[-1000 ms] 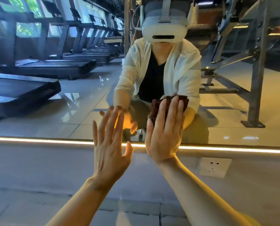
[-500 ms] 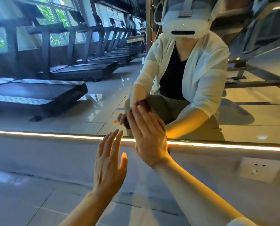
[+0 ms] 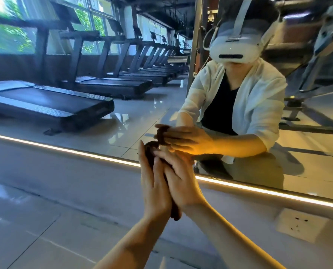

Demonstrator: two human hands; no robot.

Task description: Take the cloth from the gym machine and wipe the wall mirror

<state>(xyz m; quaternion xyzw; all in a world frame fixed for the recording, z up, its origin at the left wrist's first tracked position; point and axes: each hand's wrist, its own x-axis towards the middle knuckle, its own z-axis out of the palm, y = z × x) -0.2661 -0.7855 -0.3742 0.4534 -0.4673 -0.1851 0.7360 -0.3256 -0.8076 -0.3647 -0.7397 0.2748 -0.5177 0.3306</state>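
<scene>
The dark brown cloth [image 3: 149, 150] is sandwiched between my two palms, with its ends poking out above the fingertips and below the heels of the hands. My left hand [image 3: 153, 188] and my right hand [image 3: 181, 183] press flat against each other, fingers straight and pointing up. They are held just in front of the lower edge of the wall mirror [image 3: 123, 117], off the glass. The mirror reflects a person in a white headset and my joined hands.
A lit strip [image 3: 74, 151] runs along the mirror's bottom edge above a grey wall base. A white wall socket [image 3: 301, 225] sits low at the right. Treadmills and a machine frame appear only as reflections. Grey floor tiles lie below.
My right hand came off the mirror with the cloth and moved down and left. My left hand closed in, and the cloth now sits between both palms. The view swung left.
</scene>
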